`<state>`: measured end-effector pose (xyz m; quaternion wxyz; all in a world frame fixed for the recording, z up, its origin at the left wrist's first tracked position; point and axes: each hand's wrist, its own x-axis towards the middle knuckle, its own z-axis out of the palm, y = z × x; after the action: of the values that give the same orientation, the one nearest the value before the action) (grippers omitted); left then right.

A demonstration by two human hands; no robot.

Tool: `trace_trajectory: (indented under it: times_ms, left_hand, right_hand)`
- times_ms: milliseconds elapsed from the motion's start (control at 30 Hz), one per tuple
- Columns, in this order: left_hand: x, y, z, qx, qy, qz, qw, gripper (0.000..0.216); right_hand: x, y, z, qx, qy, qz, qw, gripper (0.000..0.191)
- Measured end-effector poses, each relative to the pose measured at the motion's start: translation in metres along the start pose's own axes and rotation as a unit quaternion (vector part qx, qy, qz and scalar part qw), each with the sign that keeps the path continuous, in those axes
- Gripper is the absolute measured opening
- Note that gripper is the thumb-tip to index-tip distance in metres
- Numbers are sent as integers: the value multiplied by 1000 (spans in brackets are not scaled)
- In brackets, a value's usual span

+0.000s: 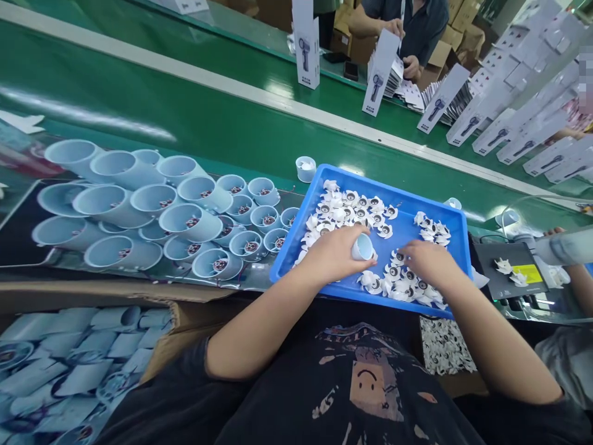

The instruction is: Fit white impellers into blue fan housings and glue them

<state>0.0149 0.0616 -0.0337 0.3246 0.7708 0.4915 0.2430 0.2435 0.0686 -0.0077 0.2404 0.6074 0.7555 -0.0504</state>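
My left hand (340,253) is closed around a small light-blue cylindrical housing (362,247), its open end facing up and to the right. It hovers over a blue tray (463,228) that holds many white fan impellers (352,210) with dark hubs. My right hand (428,259) reaches into the right part of the tray, fingertips down at a cluster of impellers (407,284). Its fingers are bent together, and whether an impeller is between them is hidden. A separate small group of impellers (433,228) lies beyond the right hand.
Rows of light-blue housings (189,219) with motors inside stand left of the tray. Below them, a cardboard box (185,321) holds more housings. One housing (306,169) stands behind the tray. White printed boxes (380,74) line the conveyor's far side, where a person (407,37) works.
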Motion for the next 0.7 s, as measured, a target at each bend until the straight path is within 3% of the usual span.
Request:
trace_trajectory:
  times_ms: [200,533,700]
  left_hand:
    - [-1,2,-1,14,-11,-11,1000,50]
    - [2,-1,0,29,-32,-22,999,51]
    - [1,-3,1,23,-34,-14,999,49]
  right_hand:
    - [-2,-20,19,12,18,10,1000,33]
    - [16,-57,2,48,18,58,997,36]
    - [12,-51,-4,20,59,68,996,31]
